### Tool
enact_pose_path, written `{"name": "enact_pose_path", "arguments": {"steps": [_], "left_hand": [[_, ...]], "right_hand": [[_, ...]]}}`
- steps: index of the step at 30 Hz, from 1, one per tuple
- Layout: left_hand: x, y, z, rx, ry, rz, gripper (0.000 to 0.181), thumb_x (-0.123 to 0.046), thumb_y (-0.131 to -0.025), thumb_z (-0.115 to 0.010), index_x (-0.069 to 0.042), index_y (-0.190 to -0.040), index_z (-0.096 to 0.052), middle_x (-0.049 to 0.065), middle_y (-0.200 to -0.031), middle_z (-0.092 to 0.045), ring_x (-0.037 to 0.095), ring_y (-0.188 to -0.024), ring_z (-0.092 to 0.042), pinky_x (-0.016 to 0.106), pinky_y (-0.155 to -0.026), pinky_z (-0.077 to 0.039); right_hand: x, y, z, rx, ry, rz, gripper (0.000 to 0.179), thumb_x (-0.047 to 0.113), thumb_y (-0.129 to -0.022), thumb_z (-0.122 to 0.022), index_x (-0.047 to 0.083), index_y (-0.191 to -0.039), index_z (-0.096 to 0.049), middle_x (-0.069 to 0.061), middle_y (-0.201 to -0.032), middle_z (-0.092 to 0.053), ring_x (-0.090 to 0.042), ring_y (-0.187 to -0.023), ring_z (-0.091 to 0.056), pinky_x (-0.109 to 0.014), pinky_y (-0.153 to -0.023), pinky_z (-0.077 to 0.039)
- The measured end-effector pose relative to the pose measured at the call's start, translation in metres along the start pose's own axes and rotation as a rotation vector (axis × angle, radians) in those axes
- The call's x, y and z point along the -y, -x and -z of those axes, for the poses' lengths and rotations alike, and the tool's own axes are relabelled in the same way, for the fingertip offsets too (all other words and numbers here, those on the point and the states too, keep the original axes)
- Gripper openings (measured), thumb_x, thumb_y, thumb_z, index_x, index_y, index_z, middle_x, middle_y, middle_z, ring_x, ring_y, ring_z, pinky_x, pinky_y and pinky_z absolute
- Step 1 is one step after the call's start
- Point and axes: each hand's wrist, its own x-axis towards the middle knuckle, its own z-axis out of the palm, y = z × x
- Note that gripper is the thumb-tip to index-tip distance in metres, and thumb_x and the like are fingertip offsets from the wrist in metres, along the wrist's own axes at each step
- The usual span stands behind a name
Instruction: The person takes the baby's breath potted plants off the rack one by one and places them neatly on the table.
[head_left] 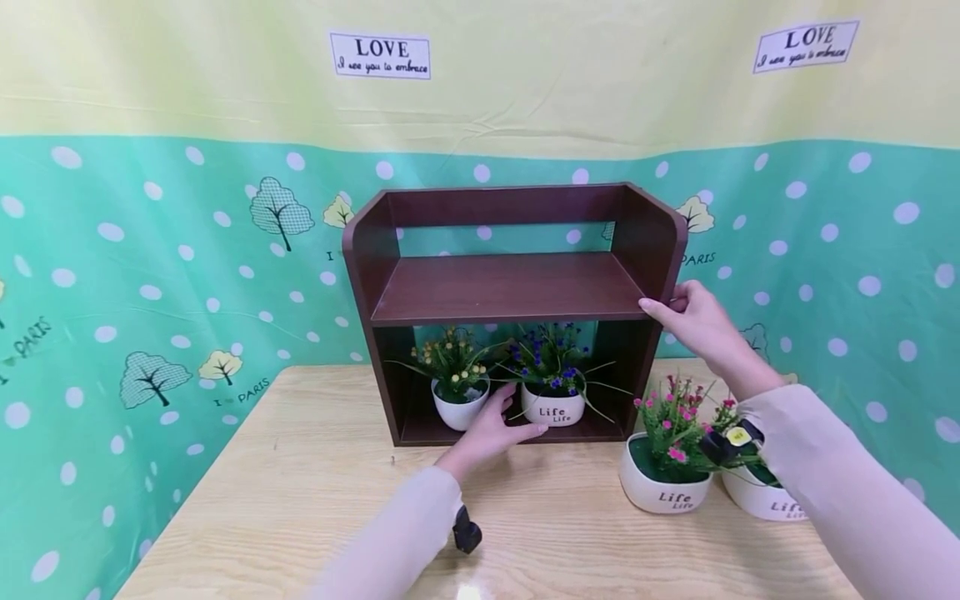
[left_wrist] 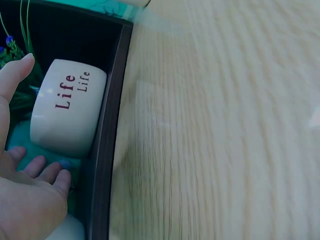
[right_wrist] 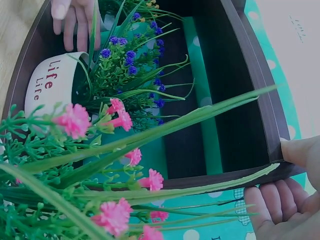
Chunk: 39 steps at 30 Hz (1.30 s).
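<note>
A dark brown two-tier shelf (head_left: pixel 510 287) stands on the table. On its lower level are two white pots: a potted plant with yellow flowers (head_left: pixel 461 408) at left and one with blue-purple flowers (head_left: pixel 553 408), marked "Life", at right. My left hand (head_left: pixel 487 429) reaches between them, thumb spread from the fingers. In the left wrist view its fingers are extended beside the "Life" pot (left_wrist: pixel 70 110), with a gap at the thumb. My right hand (head_left: pixel 701 325) grips the shelf's right side panel, thumb at the front edge and fingers around the outside, also visible in the right wrist view.
A potted plant with pink flowers (head_left: pixel 667 487) stands on the table (head_left: pixel 247 500) right of the shelf. Another white pot (head_left: pixel 765 498) is beside it, partly hidden by my right sleeve. Behind the shelf hangs a green dotted curtain (head_left: pixel 165 250).
</note>
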Motion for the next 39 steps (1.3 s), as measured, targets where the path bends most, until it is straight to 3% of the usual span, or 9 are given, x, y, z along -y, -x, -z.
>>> {"name": "enact_pose_path", "arguments": {"steps": [6, 12, 21, 27, 35, 39], "left_hand": [[0.009, -0.016, -0.013, -0.070, 0.040, 0.035, 0.100, -0.036, -0.085, -0.081, -0.005, -0.158, -0.020, 0.018, -0.159, -0.029, 0.035, -0.144, -0.032, 0.048, -0.111, -0.034], [0.010, -0.029, -0.022, -0.106, 0.053, 0.030, 0.102, -0.040, -0.084, -0.081, -0.011, -0.159, -0.019, 0.014, -0.160, -0.029, 0.029, -0.145, -0.031, 0.045, -0.111, -0.035], [0.009, -0.044, -0.032, -0.152, 0.026, 0.004, 0.103, -0.040, -0.081, -0.084, -0.009, -0.158, -0.023, 0.016, -0.156, -0.035, 0.031, -0.144, -0.034, 0.044, -0.112, -0.034], [0.003, -0.049, -0.034, -0.150, -0.030, -0.071, 0.091, -0.034, -0.081, -0.084, -0.006, -0.152, -0.034, 0.015, -0.147, -0.047, 0.032, -0.136, -0.045, 0.043, -0.108, -0.039], [-0.002, -0.052, -0.033, -0.135, -0.092, -0.014, 0.095, -0.034, -0.080, -0.085, -0.004, -0.153, -0.032, 0.017, -0.147, -0.048, 0.034, -0.134, -0.046, 0.045, -0.107, -0.040], [-0.004, -0.050, -0.031, -0.150, -0.120, -0.004, 0.091, -0.038, -0.079, -0.085, -0.003, -0.149, -0.039, 0.018, -0.143, -0.052, 0.034, -0.131, -0.050, 0.044, -0.105, -0.042]], "right_hand": [[-0.002, 0.000, -0.001, -0.006, -0.001, -0.005, 0.076, 0.054, -0.098, -0.056, -0.010, -0.132, -0.035, -0.024, -0.115, -0.049, -0.035, -0.096, -0.050, -0.042, -0.079, -0.044], [-0.002, 0.000, -0.001, -0.004, -0.005, -0.015, 0.077, 0.054, -0.098, -0.057, -0.010, -0.133, -0.034, -0.025, -0.116, -0.048, -0.036, -0.097, -0.049, -0.043, -0.079, -0.043], [-0.003, -0.001, -0.001, -0.005, -0.003, -0.012, 0.078, 0.055, -0.097, -0.057, -0.010, -0.133, -0.034, -0.025, -0.117, -0.048, -0.037, -0.099, -0.049, -0.043, -0.080, -0.044], [-0.002, 0.000, -0.002, -0.004, 0.000, -0.012, 0.076, 0.055, -0.098, -0.056, -0.009, -0.133, -0.034, -0.025, -0.117, -0.048, -0.036, -0.098, -0.049, -0.041, -0.078, -0.044], [-0.002, 0.000, -0.002, -0.008, -0.007, -0.011, 0.075, 0.054, -0.098, -0.056, -0.009, -0.132, -0.034, -0.024, -0.116, -0.048, -0.035, -0.096, -0.049, -0.043, -0.078, -0.044], [-0.002, 0.000, -0.003, -0.006, -0.007, -0.012, 0.076, 0.054, -0.098, -0.056, -0.009, -0.132, -0.034, -0.024, -0.116, -0.048, -0.035, -0.097, -0.049, -0.044, -0.079, -0.045]]}}
